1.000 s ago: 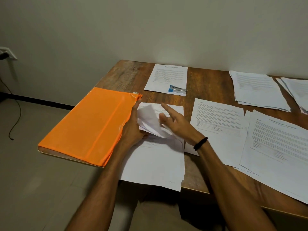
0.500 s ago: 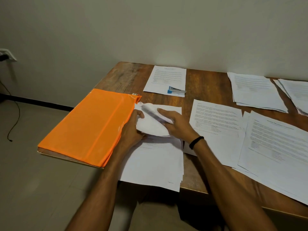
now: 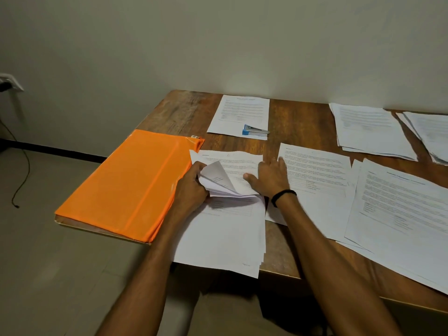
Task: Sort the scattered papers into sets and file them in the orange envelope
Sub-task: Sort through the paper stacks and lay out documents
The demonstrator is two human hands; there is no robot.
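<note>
Overhanging table edge [image 3: 278,271], paper stack [image 3: 225,238] just beside orange envelope [image 3: 126,190]

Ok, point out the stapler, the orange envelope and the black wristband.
stapler [image 3: 255,130]: head view, middle of its body.
orange envelope [image 3: 126,187]: head view, centre of its face.
black wristband [image 3: 282,195]: head view, band's top side.
</note>
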